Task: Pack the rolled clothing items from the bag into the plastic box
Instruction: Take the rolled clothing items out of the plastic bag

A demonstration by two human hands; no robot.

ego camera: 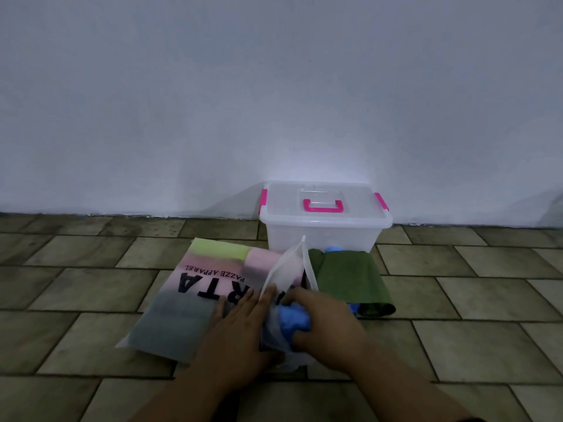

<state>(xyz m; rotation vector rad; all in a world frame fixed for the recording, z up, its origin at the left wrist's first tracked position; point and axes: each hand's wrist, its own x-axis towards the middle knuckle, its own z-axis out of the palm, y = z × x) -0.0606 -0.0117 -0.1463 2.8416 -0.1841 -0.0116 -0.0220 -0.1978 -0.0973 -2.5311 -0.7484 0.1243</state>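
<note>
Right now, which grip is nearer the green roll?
Right. The right grip holds the blue roll just left of the green roll; the left grip rests flat on the bag, farther left.

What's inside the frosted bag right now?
Through the frosted bag show lime, pink and grey rolls; a blue roll sits at its mouth, gripped by the right hand. The left hand covers part; anything underneath is hidden.
</note>
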